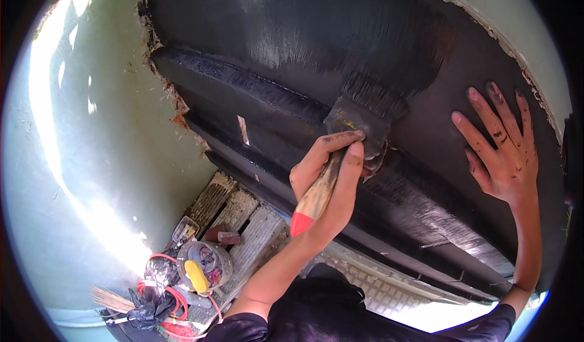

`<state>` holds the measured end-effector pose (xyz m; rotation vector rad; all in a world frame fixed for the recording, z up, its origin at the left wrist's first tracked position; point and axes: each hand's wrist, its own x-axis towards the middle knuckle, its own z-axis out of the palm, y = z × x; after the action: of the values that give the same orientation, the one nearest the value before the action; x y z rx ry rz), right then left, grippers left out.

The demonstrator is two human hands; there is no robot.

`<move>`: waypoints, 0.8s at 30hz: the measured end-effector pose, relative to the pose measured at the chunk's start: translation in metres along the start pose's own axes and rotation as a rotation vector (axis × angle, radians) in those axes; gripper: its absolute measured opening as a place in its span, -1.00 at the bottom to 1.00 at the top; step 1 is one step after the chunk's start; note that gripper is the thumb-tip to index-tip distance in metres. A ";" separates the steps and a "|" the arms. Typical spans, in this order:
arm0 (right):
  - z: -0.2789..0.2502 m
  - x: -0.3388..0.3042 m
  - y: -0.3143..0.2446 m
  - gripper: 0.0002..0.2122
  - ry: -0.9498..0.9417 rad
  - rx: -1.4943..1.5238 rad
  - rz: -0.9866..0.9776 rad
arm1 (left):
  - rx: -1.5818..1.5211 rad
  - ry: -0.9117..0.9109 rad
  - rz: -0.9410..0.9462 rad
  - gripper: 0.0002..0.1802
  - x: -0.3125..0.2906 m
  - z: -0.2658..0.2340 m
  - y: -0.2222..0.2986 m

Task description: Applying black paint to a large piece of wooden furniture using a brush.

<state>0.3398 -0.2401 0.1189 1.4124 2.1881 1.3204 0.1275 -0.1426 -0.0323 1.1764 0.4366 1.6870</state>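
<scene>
My left hand [345,190] is closed around the wooden handle of a wide paintbrush [358,118]. The handle ends in a red tip, and the ferrule is coated in dark paint. Its dark bristles press on a black-painted panel [304,31] with long raised ribs. Around them the surface carries brush streaks, some glossy and some patchy. To the right, my right hand [508,153] lies flat with fingers spread on a matte dark part of the panel. Dark paint smudges mark its fingertips and back.
Pale green walls [128,98] border the panel along a rough, broken edge. At lower left, weathered wooden planks [243,220] carry a bucket [222,263] with a yellow-handled item [196,276], red tubing [179,302], black plastic [149,310] and a bristle bundle [112,299]. Paving [377,287] shows below.
</scene>
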 end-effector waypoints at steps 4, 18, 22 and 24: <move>0.002 -0.003 0.002 -0.35 0.002 -0.010 -0.010 | 0.011 -0.043 -0.142 -0.78 -0.007 -0.012 0.011; 0.000 -0.005 0.002 -0.35 -0.004 -0.043 -0.008 | 0.007 0.007 -0.149 -0.78 -0.004 -0.014 0.009; 0.002 -0.003 0.002 -0.36 0.008 -0.039 -0.022 | -0.008 0.021 0.070 -0.79 0.006 -0.010 0.025; 0.002 -0.005 0.002 -0.38 -0.014 -0.053 -0.022 | -0.060 0.038 0.053 -0.80 0.021 0.000 0.023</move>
<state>0.3449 -0.2423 0.1183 1.3705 2.1374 1.3463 0.1147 -0.1345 -0.0053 1.1219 0.3787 1.7588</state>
